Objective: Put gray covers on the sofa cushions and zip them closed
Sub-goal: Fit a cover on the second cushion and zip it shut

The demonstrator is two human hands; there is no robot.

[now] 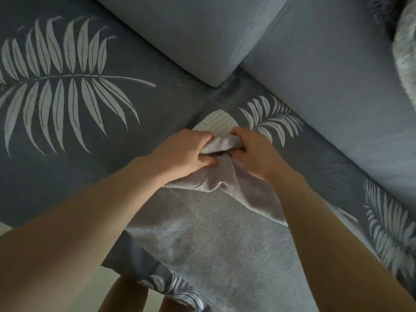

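The gray cover [202, 239], a textured knit-looking fabric, is lying across the seat in the lower middle of the view, spreading from the bottom edge up toward the two hands. Its upper end is bunching into folds where the hands are meeting, and a pale waffle-textured corner of the cushion [218, 122] is showing just beyond the bunched edge, poking out above the knuckles.

The left hand [180, 152] is gripping the gathered edge of the cover from the left, fingers curling tightly into the fabric with the thumb tucking underneath. The right hand [252, 152] is gripping the same edge from the right, fingers curling down and in, knuckles pointing toward the left hand. The two hands are sitting just beside each other, with a short ridge of fabric stretching between them. Both bare forearms are reaching in from the bottom corners, converging toward the middle.

Under and around the cover, a dark blue-gray sofa throw [78, 131] printed with pale palm-frond leaves is covering the seat. Two plain light blue back cushions [191, 37] and [326, 75] are meeting at an angle at the top. A fluffy pale item [405, 48] is sitting at the upper right edge; what it is cannot be told. No writing or labels are readable anywhere.
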